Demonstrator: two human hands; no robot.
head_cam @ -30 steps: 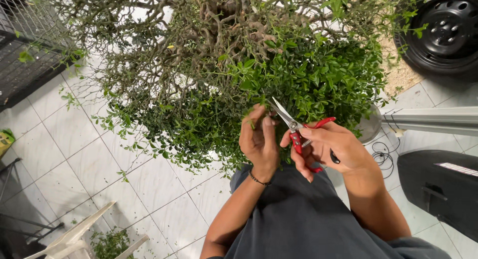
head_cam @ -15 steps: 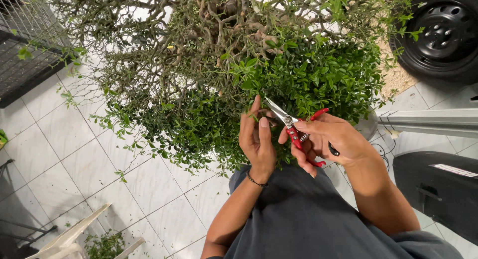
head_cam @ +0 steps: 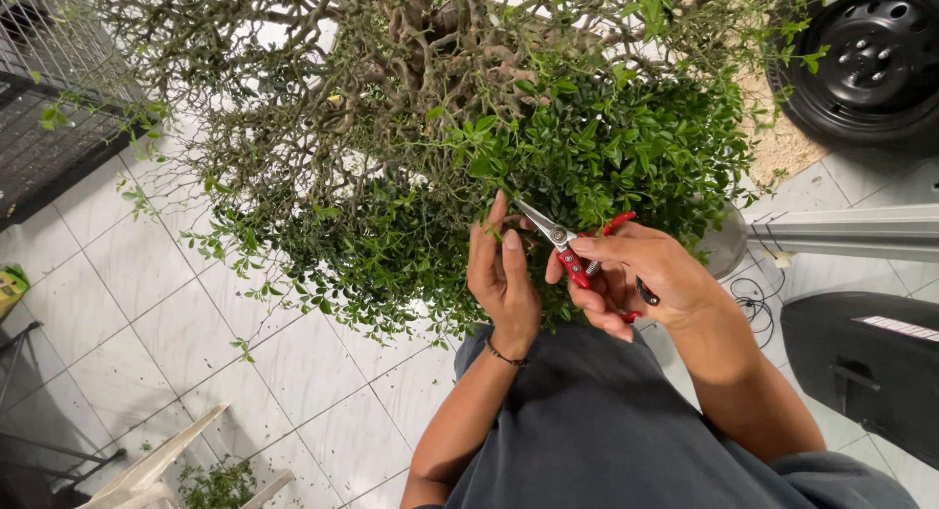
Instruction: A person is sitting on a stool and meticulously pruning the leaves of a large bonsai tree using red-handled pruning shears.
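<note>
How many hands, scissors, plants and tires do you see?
Hands: 2, the left hand and the right hand
Scissors: 1
Plants: 1, the bush
Tires: 1
Total: 5
</note>
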